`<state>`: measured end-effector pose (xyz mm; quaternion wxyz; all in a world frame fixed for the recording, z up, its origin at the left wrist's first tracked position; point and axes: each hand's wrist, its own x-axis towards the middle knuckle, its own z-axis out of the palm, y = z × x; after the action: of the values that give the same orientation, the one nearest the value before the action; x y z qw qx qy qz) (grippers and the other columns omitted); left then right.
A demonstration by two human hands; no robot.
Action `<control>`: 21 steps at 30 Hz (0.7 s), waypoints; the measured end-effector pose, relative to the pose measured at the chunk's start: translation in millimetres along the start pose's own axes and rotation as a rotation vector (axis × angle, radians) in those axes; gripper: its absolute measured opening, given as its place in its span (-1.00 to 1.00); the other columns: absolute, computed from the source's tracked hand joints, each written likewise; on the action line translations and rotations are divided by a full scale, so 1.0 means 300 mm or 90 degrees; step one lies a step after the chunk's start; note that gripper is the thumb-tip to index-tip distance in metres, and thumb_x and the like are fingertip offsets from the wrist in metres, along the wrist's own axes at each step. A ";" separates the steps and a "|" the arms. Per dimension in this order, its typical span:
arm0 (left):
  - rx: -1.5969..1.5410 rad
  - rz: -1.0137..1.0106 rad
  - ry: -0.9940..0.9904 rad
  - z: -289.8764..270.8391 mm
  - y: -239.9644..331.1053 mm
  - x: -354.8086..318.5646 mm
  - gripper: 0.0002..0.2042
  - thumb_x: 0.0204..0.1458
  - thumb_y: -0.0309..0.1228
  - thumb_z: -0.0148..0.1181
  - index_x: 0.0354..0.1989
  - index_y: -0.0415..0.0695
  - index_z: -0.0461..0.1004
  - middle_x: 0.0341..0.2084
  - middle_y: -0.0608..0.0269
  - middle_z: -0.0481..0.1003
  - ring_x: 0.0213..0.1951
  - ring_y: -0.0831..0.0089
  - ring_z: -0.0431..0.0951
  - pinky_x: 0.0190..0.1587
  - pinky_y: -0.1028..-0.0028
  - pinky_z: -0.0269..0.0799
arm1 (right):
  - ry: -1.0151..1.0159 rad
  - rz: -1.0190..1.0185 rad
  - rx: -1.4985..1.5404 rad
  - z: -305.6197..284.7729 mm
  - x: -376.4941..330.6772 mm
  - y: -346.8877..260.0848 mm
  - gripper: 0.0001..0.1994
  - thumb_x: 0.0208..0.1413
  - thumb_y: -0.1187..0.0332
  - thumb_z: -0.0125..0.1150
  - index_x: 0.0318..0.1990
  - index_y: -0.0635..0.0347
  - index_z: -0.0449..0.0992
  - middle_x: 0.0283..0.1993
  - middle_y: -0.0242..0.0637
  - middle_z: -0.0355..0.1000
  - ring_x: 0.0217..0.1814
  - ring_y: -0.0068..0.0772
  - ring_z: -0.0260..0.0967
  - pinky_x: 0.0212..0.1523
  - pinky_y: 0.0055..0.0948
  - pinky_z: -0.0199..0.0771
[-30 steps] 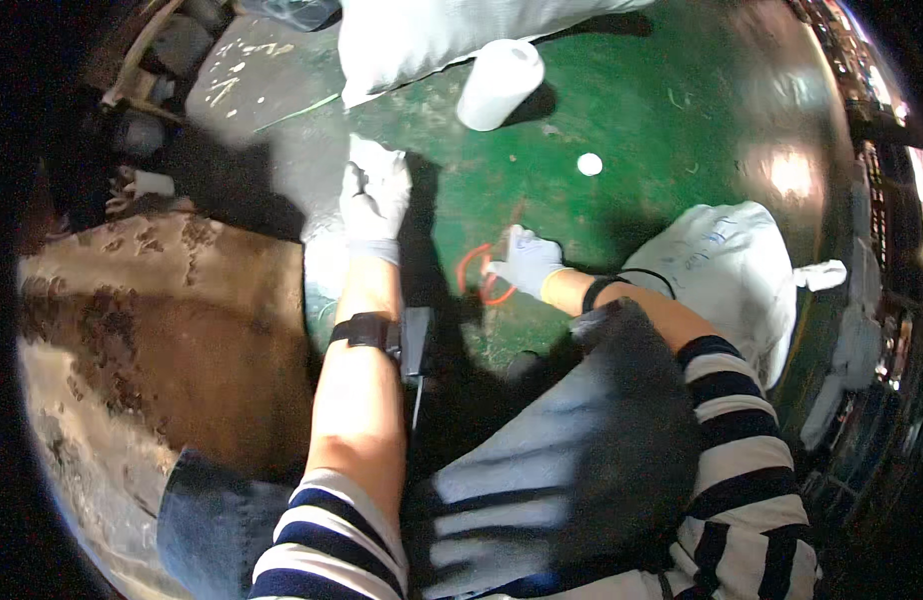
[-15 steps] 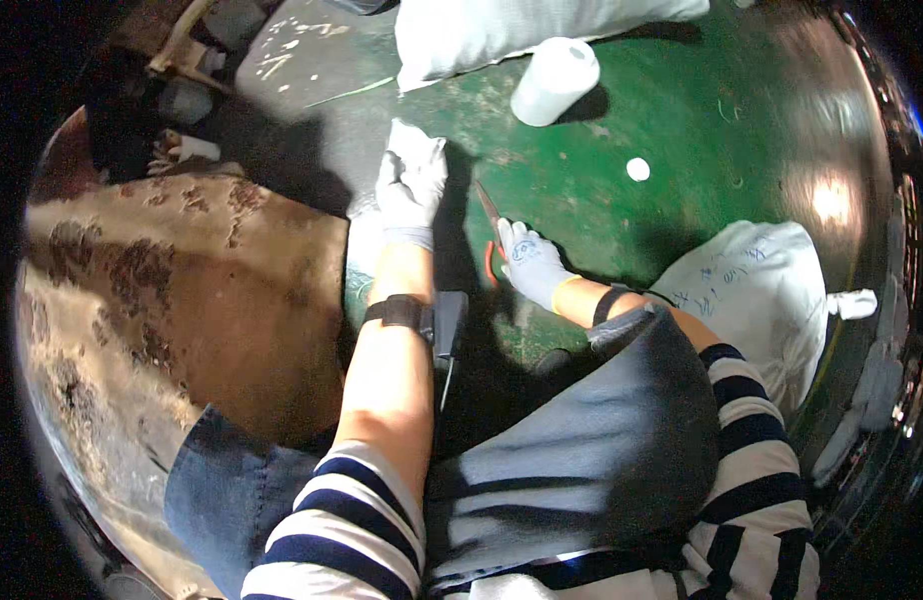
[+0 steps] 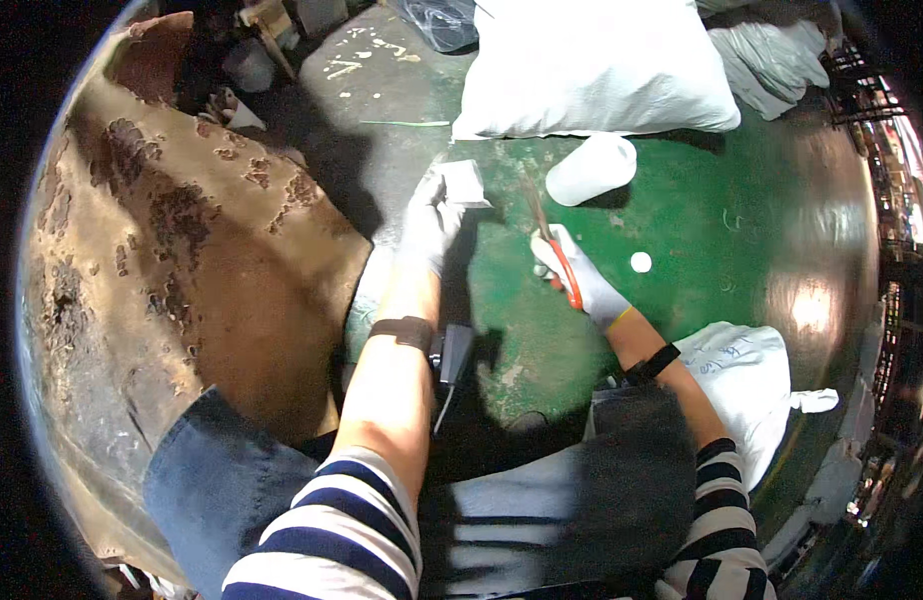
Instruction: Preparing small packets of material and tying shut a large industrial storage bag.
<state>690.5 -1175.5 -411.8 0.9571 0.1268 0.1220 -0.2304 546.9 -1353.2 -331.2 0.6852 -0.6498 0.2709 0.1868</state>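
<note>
- The left hand (image 3: 429,215), gloved in white, was clenched on a small pale sheet piece (image 3: 464,183) at upper centre of the frame, above the green floor (image 3: 742,200).
- The right hand (image 3: 582,280), also gloved, was closed around orange-handled scissors (image 3: 554,245) just right of centre; the blades pointed up and left, toward the sheet piece but apart from it.
- Progress, as a judgement: no cut edge or offcut could be made out on the sheet piece, so cutting appeared not yet started or only just begun. Whether the blades were parted could not be told.
- Pose: the left forearm ran nearly straight up the frame from the lower edge, with a dark wrist band (image 3: 403,332) below the glove. The right forearm entered from the lower right and bent inward, wrist turned toward the left hand.
- Surroundings: a white cylindrical container (image 3: 590,169) lay on its side right of the sheet piece; a small white cap (image 3: 641,262) lay right of the scissors; a large white sack (image 3: 592,65) filled the upper centre; a tied white bag (image 3: 752,380) sat at the right; a rusty brown metal surface (image 3: 182,290) occupied the left.
</note>
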 end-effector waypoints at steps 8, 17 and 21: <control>0.135 -0.073 -0.062 0.048 -0.090 0.010 -0.63 0.14 -0.52 -0.05 0.12 -0.37 0.22 -0.08 -0.02 0.43 -0.07 0.24 0.49 0.02 0.28 0.44 | 0.081 -0.159 -0.549 -0.022 0.013 -0.032 -0.54 0.10 -0.12 0.04 -0.19 0.13 0.26 -0.29 -0.04 0.41 -0.16 0.10 0.37 -0.16 -0.15 0.32; 0.230 -0.142 -0.041 0.054 -0.114 -0.005 -0.65 0.12 -0.53 -0.04 0.09 -0.37 0.28 -0.12 0.04 0.47 -0.10 0.29 0.50 0.02 0.36 0.43 | 0.131 -0.203 -0.662 -0.019 0.004 -0.058 -0.57 0.08 -0.10 0.07 -0.21 0.09 0.28 -0.35 -0.02 0.45 -0.21 0.13 0.40 -0.22 -0.06 0.32; 0.235 -0.168 -0.033 0.062 -0.133 -0.012 -0.68 0.15 -0.53 -0.10 0.08 -0.37 0.29 -0.10 0.01 0.46 -0.07 0.27 0.50 0.02 0.35 0.43 | 0.105 -0.135 -0.604 -0.042 0.002 -0.042 -0.60 0.10 -0.07 0.05 -0.23 0.08 0.30 -0.39 -0.01 0.46 -0.24 0.15 0.40 -0.24 -0.03 0.32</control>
<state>671.8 -1214.0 -400.7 0.8819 0.2769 0.0690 -0.3753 553.6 -1366.8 -321.8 0.3054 -0.9268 0.1418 0.1664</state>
